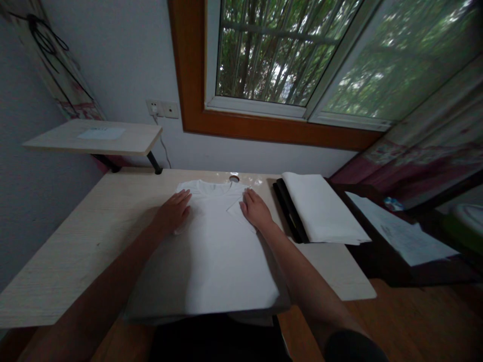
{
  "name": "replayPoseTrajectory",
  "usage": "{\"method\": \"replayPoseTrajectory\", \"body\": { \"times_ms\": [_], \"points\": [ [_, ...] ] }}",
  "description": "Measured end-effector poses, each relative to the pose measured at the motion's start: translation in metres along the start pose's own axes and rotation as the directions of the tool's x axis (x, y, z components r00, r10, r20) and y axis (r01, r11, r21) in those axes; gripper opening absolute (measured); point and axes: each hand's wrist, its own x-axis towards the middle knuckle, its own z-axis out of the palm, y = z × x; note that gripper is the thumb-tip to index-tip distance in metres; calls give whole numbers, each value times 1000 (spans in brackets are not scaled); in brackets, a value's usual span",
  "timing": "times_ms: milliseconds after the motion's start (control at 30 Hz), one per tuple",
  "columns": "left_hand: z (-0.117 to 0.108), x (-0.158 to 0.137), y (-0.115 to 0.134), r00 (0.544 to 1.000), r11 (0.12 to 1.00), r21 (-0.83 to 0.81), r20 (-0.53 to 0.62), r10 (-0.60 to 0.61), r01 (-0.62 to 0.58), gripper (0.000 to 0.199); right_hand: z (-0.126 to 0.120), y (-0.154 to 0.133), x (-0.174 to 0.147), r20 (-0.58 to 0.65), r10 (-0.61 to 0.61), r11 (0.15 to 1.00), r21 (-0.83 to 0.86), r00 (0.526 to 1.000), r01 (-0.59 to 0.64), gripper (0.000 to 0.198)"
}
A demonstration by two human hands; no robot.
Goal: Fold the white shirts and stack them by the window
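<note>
A white T-shirt [222,251] lies spread on the light wooden desk, its neckline toward the wall and its lower edge at the desk's front edge. My left hand [174,210] rests flat on the shirt's left shoulder and sleeve, fingers stretched out. On the opposite shoulder, my right hand [255,207] lies flat with its fingers extended over the right sleeve. Part of each sleeve is hidden under the hands and forearms. Neither hand grips the fabric.
Right of the shirt, white sheets [320,208] lie on black folders [290,211]. A raised shelf [132,138] with a paper on it stands at the back left. Papers [403,231] lie on a dark surface at the right. A window [279,55] is above the desk.
</note>
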Motion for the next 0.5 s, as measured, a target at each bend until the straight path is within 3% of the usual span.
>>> {"method": "replayPoseTrajectory", "body": {
  "times_ms": [233, 500],
  "points": [
    [39, 38, 5, 980, 974, 115, 23, -198, 194, 59, 13, -8, 20, 38, 6, 1000, 21, 999, -7, 53],
    [40, 44, -5, 972, 965, 147, 61, -226, 216, 63, 19, 5, 31, 85, 17, 1000, 21, 996, -18, 55]
  ]
}}
